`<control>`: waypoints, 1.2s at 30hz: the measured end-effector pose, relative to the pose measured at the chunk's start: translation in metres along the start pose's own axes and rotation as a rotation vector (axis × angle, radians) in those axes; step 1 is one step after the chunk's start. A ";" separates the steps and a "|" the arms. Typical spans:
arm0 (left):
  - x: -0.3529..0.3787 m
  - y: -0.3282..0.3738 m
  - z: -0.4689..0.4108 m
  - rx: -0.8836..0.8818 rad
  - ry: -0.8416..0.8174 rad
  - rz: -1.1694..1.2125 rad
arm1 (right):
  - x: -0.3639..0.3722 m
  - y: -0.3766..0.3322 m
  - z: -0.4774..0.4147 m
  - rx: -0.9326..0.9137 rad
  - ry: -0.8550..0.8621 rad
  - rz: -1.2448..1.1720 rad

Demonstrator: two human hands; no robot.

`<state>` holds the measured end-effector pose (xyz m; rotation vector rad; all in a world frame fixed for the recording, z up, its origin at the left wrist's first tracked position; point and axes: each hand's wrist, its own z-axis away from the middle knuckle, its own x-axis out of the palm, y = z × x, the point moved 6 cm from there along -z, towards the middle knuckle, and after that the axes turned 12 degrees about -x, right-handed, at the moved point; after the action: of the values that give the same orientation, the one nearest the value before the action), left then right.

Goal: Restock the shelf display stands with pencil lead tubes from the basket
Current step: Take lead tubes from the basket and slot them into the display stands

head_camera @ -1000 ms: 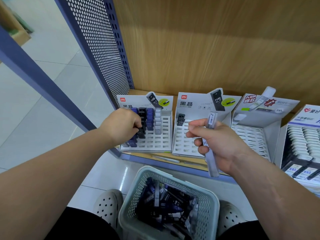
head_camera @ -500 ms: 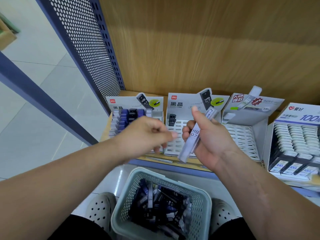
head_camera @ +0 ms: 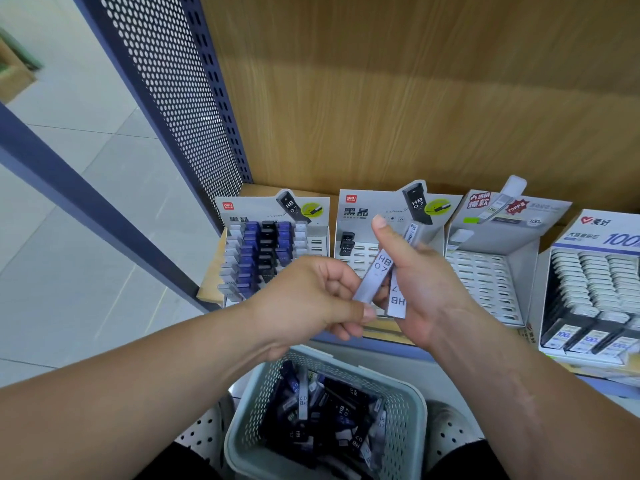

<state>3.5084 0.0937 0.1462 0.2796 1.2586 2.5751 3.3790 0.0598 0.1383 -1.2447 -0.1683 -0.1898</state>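
1. Closer to the right hand (head_camera: pixel 429 289) than half a second ago, the left hand (head_camera: pixel 304 299) now pinches a slim translucent grey plastic lead tube (head_camera: pixel 377 271) printed "HB 0.7". Before, its fingers were only reaching and held nothing.
2. Only the lower end of the lead tube sits between the left thumb and forefinger. The other left fingers are curled under the palm.
3. The right hand grips a second tube (head_camera: pixel 397 299) of the same grey plastic against its palm. Its thumb stands straight up and crosses the upper part of both tubes. Its fingers wrap from behind and are mostly hidden.
4. The long axis of the lead tube is tilted, with the lower end toward the left hand and the upper end up and to the right, under the right thumb. Its print reads upright.
5. The second tube stands nearly upright just beside it, touching, with its "HB" print upside down.
6. One grey end shows beyond the thumb. I cannot tell to which tube it belongs.
7. Both tubes are held in the air in front of the nearly empty white cardboard middle stand (head_camera: pixel 360 211).
8. The left stand (head_camera: pixel 311 216), beside it, carries rows of blue, black and grey tubes.
9. Below the hands, a pale green plastic lattice basket (head_camera: pixel 403 431) holds many loose tubes.
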 end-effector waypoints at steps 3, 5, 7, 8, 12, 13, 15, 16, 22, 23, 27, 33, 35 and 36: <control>-0.010 0.004 -0.002 0.030 0.056 0.049 | 0.001 -0.003 0.000 -0.015 -0.038 -0.009; -0.018 0.006 -0.004 0.046 0.099 0.044 | -0.002 -0.002 -0.002 -0.010 -0.033 -0.037; -0.021 0.006 -0.005 0.050 0.107 -0.023 | -0.003 0.000 -0.003 -0.014 -0.056 -0.025; -0.021 0.005 -0.005 0.051 0.104 -0.066 | -0.003 0.001 -0.003 -0.017 -0.066 -0.001; -0.030 0.011 -0.005 0.108 0.141 -0.118 | -0.004 0.006 -0.004 -0.015 -0.093 0.112; -0.035 0.013 -0.006 0.122 0.157 -0.081 | -0.003 0.008 -0.003 -0.010 -0.110 0.139; -0.042 0.019 -0.007 0.145 0.163 -0.035 | 0.000 0.012 -0.002 0.003 -0.167 0.193; -0.043 0.021 -0.006 0.159 0.162 -0.055 | 0.002 0.014 0.000 0.012 -0.195 0.212; -0.064 0.027 -0.007 0.189 0.258 -0.246 | 0.001 0.022 0.000 0.054 -0.188 0.250; -0.076 0.030 -0.008 0.195 0.329 -0.273 | -0.002 0.021 -0.002 0.048 -0.156 0.244; -0.123 0.031 -0.009 0.197 0.622 -0.537 | -0.010 0.017 -0.007 0.039 -0.082 0.198; -0.126 0.015 -0.020 0.208 0.674 -0.818 | -0.012 0.018 -0.008 0.024 -0.074 0.221; -0.120 0.011 -0.025 0.226 0.651 -0.841 | -0.012 0.018 -0.008 0.021 -0.078 0.221; -0.117 0.010 -0.027 0.236 0.646 -0.857 | -0.013 0.017 -0.008 0.020 -0.080 0.225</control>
<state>3.6101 0.0312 0.1307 -0.9212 1.4343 1.7898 3.3707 0.0586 0.1171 -1.2418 -0.0982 0.0560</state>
